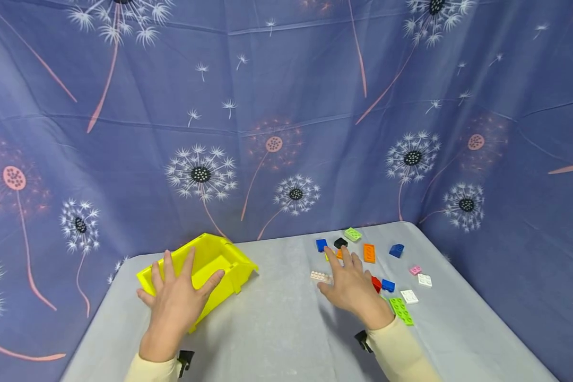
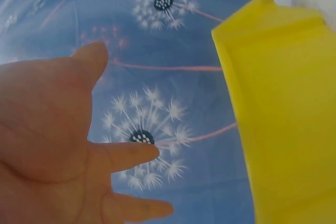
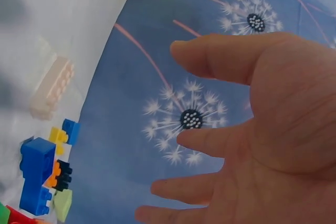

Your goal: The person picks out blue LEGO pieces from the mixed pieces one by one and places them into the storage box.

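My left hand (image 1: 179, 302) is spread in front of a yellow bin (image 1: 239, 273), its fingers overlapping the bin in the head view. In the left wrist view the fingers stand apart from the bin wall (image 2: 289, 103) and hold nothing. My right hand (image 1: 353, 289) hovers over the toy bricks with fingers extended and parted. Nearest to it lie a pale beige brick (image 1: 320, 276), a red brick (image 1: 376, 284) and a blue brick (image 1: 388, 285). The right wrist view shows its palm bare, with the beige brick (image 3: 52, 88) off to the left. Part of an orange brick is hidden behind the fingers.
Loose bricks lie on the right of the grey-covered table (image 1: 281, 329): a lime green brick (image 1: 401, 311), white bricks (image 1: 409, 296), a pink brick (image 1: 415, 270), an orange brick (image 1: 369, 253) and a black brick (image 1: 340, 242). A dandelion-print curtain (image 1: 277, 79) stands behind the table.
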Available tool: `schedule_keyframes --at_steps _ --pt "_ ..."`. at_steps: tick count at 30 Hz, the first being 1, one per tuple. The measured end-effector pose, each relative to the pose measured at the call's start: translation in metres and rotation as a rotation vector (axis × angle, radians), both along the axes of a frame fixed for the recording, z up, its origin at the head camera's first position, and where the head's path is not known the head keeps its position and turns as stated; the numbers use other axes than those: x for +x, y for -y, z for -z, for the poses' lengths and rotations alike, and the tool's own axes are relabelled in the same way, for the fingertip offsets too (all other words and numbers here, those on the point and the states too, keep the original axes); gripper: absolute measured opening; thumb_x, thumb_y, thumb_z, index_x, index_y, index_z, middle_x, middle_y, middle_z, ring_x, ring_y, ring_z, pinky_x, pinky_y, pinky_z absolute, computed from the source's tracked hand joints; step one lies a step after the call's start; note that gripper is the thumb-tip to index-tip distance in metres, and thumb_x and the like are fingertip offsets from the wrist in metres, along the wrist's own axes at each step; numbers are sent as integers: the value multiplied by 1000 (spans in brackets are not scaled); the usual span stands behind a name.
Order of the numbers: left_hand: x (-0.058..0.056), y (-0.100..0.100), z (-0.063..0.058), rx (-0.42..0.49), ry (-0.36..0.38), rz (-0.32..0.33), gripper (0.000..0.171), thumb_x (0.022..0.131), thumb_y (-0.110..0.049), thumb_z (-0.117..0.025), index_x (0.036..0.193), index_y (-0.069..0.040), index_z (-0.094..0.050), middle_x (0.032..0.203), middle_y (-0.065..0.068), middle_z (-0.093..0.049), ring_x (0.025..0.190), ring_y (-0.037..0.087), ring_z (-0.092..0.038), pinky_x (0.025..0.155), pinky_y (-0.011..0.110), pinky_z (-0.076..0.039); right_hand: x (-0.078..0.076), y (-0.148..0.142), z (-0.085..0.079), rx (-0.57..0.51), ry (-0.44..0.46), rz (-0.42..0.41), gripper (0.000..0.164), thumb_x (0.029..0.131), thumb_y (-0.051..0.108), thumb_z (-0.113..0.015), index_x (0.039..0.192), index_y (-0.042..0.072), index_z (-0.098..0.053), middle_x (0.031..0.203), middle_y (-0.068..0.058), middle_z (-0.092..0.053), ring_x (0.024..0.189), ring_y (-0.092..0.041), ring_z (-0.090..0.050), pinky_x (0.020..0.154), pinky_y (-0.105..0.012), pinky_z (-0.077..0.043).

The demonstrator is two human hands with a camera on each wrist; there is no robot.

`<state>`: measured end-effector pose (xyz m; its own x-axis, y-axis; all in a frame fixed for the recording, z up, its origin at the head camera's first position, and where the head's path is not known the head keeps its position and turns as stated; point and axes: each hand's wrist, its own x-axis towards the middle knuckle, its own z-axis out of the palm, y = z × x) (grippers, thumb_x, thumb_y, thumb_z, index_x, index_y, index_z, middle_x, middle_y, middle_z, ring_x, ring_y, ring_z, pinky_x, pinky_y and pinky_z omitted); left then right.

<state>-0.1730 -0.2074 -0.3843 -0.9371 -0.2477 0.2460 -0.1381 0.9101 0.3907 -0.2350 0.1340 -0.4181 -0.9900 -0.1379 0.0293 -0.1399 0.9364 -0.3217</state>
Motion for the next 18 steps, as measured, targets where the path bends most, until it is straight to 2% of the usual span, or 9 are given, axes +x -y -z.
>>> schedule_keyframes --at_steps 6,10,18 --pt "-8 16 1 67 35 -33 93 80 -77 -38 152 -21 -18 151 29 2 133 55 5 83 80 4 -11 -7 5 0 -9 4 84 82 44 -67 150 24 -22 152 -23 -16 134 -48 -17 93 -71 -23" --pt "-12 28 1 119 70 -63 91 84 -72 -38 152 -18 -14 151 30 4 131 57 5 82 81 1 -18 -12 9 -8 -12 8 83 82 42 -66 150 19 -23 150 -27 -18 132 -50 -18 94 -68 -26" --pt "-15 50 5 195 126 -158 97 86 -67 -40 151 -11 5 148 35 5 129 60 -1 87 75 -9 -30 -21 21 -37 29 34 81 83 36 -67 150 17 -25 149 -29 -18 131 -54 -19 92 -68 -28"
